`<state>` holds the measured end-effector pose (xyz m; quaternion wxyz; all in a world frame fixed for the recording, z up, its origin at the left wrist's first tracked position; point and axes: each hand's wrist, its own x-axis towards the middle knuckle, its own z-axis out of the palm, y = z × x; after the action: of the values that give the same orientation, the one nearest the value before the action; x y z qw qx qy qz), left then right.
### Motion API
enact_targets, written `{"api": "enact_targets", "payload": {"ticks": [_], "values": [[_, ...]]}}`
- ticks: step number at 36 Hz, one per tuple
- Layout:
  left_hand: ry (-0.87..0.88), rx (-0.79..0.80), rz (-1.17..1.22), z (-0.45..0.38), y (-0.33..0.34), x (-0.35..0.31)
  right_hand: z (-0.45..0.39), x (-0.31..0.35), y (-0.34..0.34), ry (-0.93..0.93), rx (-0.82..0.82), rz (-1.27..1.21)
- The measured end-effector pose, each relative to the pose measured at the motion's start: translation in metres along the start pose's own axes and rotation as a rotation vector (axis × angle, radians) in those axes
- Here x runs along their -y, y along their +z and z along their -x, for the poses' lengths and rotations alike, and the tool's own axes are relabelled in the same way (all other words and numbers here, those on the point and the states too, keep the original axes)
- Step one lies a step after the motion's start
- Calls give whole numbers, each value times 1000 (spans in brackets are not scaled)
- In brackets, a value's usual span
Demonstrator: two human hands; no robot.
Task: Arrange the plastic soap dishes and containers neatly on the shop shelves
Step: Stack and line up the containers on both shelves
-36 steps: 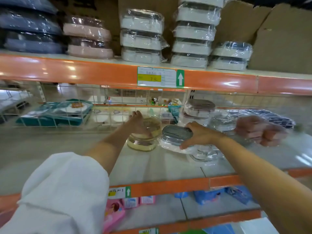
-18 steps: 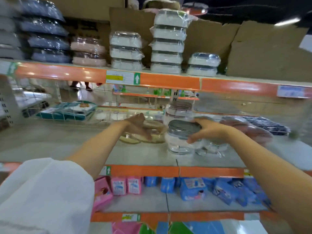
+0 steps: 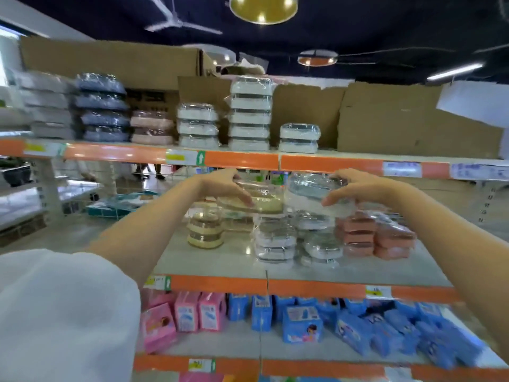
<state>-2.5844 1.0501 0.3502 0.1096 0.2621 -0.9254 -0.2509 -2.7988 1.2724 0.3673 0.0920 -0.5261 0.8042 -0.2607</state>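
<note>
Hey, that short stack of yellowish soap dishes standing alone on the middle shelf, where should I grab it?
Grip the yellowish stack round its sides, near the bottom dish, coming from the front. It stands upright with bare shelf in front; a low hold probably keeps the dishes together.

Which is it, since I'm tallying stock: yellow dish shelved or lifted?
Lifted: the left hand holds the yellow dish above the middle shelf, clear of the stacks below.

Person, own view | two bare forearms, no watch or rings showing | left hand (image 3: 220,186) at the end of a bare forearm, with a loose white sleeve (image 3: 63,310) bunched at the elbow | right hand (image 3: 355,188) on an arm bare to the frame edge
</note>
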Motion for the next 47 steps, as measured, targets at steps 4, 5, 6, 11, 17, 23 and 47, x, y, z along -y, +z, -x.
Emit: {"api": "enact_targets", "payload": {"ticks": [4, 5, 6, 11, 17, 23, 47], "values": [[67, -61, 21, 1, -25, -32, -3, 6, -31, 1, -82, -68], [77, -76, 31, 1, -31, -39, -6, 6, -38, 5, -100, -82], [93, -87, 47, -1, -35, -45, -9, 7, -45, 8, -118, -92], [116, -131, 85, -25, -58, -61, -33, 3, -69, 25, -162, -95], [87, -183, 23, -69, -80, -53, -84, -14, -80, 15, -204, -38], [108, -164, 15, -114, -94, -48, -149, -21, -96, -15, -226, -58], [114, -174, 65, -206, -133, -65, -322, -43, -118, -66, -216, -117]]}}
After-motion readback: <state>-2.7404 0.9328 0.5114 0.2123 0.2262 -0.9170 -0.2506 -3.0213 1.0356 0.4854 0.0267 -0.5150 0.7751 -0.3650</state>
